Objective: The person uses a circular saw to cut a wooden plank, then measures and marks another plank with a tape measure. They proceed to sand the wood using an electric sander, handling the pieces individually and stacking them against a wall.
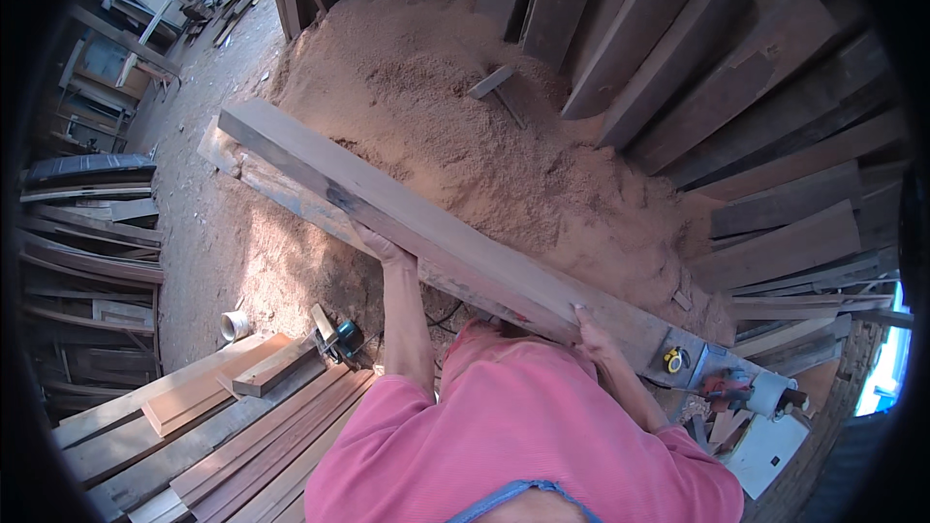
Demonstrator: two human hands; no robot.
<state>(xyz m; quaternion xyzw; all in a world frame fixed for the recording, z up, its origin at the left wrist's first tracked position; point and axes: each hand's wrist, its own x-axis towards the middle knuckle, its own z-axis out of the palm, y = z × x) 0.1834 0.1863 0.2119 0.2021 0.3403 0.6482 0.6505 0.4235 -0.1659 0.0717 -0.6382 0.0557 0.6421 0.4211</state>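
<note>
A long, thick wooden beam (pixel 417 203) lies slantwise in front of me, from the upper left down to my body. Beneath it runs a worn plank bench (pixel 300 205), its near edge showing along the beam. My left hand (pixel 386 246) grips the beam's near side around its middle, with the fingertips hidden underneath. Closer to me, my right hand (pixel 591 329) holds the near end, thumb at the top edge and other fingers mostly out of sight. A yellow tape measure (pixel 675 359) rests on the bench past my right hand.
Sawdust (pixel 436 68) is heaped beyond the beam, with a T-shaped tool (pixel 496 87) on it. Boards (pixel 678 48) lean at the right. Stacked planks (pixel 223 426), a teal power tool (pixel 347 337) and a white bucket (pixel 233 325) are at left; a red machine (pixel 728 387) is at right.
</note>
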